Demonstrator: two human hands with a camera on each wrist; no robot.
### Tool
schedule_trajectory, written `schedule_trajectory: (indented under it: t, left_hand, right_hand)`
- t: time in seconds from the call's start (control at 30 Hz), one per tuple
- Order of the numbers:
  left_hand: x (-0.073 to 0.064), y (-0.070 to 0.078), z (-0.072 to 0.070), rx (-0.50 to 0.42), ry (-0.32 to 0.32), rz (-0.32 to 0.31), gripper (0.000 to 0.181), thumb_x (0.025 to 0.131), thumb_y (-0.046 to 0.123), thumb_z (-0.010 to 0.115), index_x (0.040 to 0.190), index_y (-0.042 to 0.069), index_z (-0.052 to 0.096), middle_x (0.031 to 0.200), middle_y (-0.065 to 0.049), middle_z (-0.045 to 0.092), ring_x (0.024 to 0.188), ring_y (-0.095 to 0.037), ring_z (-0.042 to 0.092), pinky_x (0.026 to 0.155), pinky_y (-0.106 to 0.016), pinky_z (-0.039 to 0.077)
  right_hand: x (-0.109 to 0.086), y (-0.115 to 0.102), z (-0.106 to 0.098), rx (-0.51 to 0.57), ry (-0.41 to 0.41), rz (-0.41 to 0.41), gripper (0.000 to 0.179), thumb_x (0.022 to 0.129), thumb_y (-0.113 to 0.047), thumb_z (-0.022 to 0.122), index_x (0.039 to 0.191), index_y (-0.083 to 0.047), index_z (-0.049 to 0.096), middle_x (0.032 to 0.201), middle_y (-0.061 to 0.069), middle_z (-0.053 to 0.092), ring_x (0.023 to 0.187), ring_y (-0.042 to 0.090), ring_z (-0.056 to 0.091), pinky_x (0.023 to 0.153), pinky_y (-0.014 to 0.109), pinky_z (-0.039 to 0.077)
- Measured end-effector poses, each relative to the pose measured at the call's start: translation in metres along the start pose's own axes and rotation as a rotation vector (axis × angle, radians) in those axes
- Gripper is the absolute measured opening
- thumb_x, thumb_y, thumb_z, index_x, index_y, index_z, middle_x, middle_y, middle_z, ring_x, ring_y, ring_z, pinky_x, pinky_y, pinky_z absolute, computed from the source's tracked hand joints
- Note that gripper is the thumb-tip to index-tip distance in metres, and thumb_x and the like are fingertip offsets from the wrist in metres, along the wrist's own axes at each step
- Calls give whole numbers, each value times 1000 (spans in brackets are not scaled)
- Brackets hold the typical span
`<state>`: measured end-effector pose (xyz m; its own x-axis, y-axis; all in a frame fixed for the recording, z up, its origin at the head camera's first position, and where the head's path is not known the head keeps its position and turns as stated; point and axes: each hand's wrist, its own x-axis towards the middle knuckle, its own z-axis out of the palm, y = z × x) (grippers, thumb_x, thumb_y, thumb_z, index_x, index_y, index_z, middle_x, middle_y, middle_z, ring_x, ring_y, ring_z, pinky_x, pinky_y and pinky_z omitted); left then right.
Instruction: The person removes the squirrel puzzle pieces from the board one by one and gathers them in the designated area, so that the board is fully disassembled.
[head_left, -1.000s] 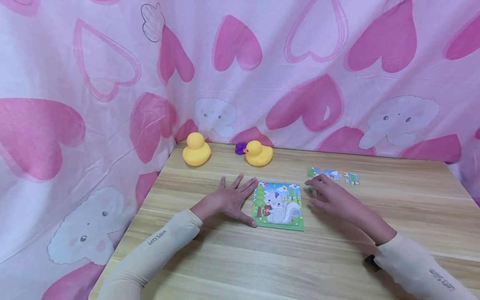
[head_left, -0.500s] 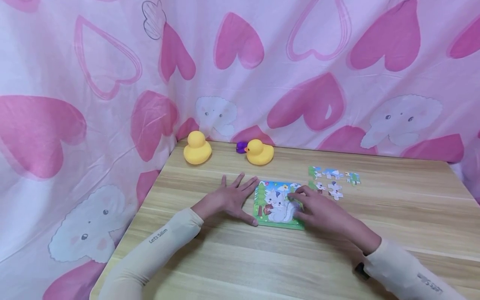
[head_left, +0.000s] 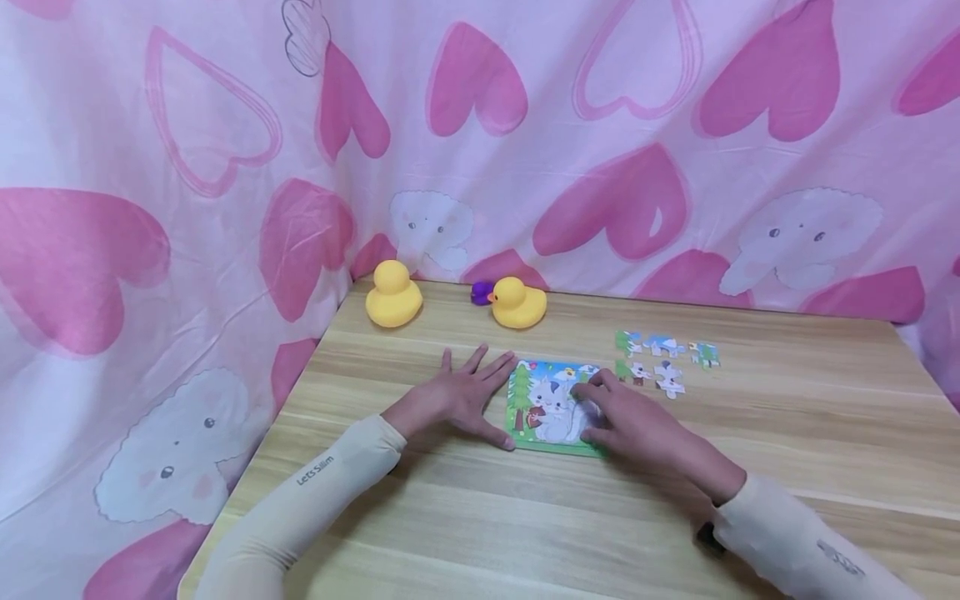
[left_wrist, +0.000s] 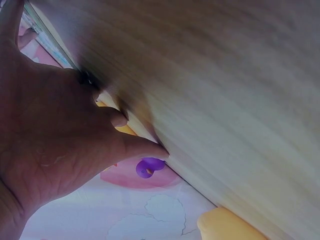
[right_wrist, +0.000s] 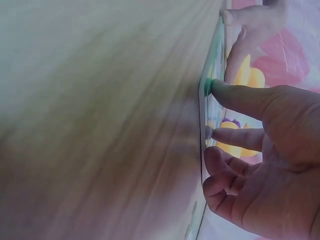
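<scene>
A square jigsaw puzzle (head_left: 551, 417) with a grey squirrel, trees and a green border lies flat on the table. My left hand (head_left: 465, 400) rests on the wood along its left side, fingers spread, with the thumb and fingertips right at the edge. Over the puzzle's right side, my right hand (head_left: 637, 417) pinches a puzzle piece by the squirrel's tail between thumb and index finger; the hand partly hides it. In the right wrist view the thumb (right_wrist: 237, 95) and index finger (right_wrist: 237, 137) reach down to the board, the other fingers curled.
Several loose puzzle pieces (head_left: 666, 377) lie in two rows behind the right hand. Two yellow rubber ducks (head_left: 393, 296) and a small purple duck (left_wrist: 145, 168) stand near the back edge of the wooden table (head_left: 480, 533). A pink heart-patterned curtain (head_left: 480, 167) hangs behind.
My right hand has moved left from beside the loose pieces onto the puzzle's right side, uncovering two pieces in the front row. My left hand has stayed in place.
</scene>
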<state>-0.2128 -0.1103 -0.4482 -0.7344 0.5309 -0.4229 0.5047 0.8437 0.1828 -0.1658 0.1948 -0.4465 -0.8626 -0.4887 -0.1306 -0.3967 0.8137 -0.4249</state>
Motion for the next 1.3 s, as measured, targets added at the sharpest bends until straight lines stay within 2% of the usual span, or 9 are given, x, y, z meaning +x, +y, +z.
schedule_trajectory:
  t: [0.17,0.3,0.4,0.6,0.8,1.03,1.3]
  left_hand:
    - [2,-2,1,-8,4,3,136,72,94,65,170,34,-8,180,13,-10,167,-34,-13,122,-82,-6]
    - [2,-3,1,-11,4,3,136,72,94,65,170,35,-7,180,13,-9,167,-33,-13,122,-82,-7]
    - [2,-2,1,-13,0,1,136,71,95,64,170,35,-7,180,13,-10,167,-33,-14,122,-82,-8]
    - [2,-3,0,-8,-6,-8,137,71,96,64,170,36,-9,179,15,-12,167,-32,-15,122,-81,-8]
    - [1,-3,-1,-2,-4,-8,137,71,96,64,170,35,-9,179,15,-13,167,-32,-15,122,-81,-8]
    - [2,-4,0,-2,-3,0,137,71,96,63,170,35,-9,179,15,-12,167,-33,-14,121,-82,-7]
    - [2,-3,1,-8,-1,6,137,71,96,64,170,35,-8,179,14,-11,167,-33,-14,122,-82,-7]
  right_hand:
    - [10,2,-4,93,-42,43,61,89,-29,87,143,-21,62,135,8,56,96,18,57,77,31,53]
    - [18,4,-6,121,-69,71,57,85,-28,90,136,-22,64,133,7,57,101,21,57,83,36,52]
    - [22,7,-8,143,-71,63,56,83,-26,92,132,-21,65,129,7,59,103,23,56,86,38,53]
    - [27,16,-10,183,-57,14,49,85,-20,91,128,-20,68,119,5,63,97,20,56,83,33,53]
    - [31,24,-14,175,-81,-38,46,86,-18,89,128,-20,68,115,5,65,93,19,55,82,33,51]
    - [34,25,-20,159,-129,-53,43,87,-17,87,126,-20,69,112,3,66,95,19,56,86,35,52]
    - [31,26,-17,106,-79,-64,45,84,-20,90,126,-20,75,105,-4,71,85,16,57,77,29,52]
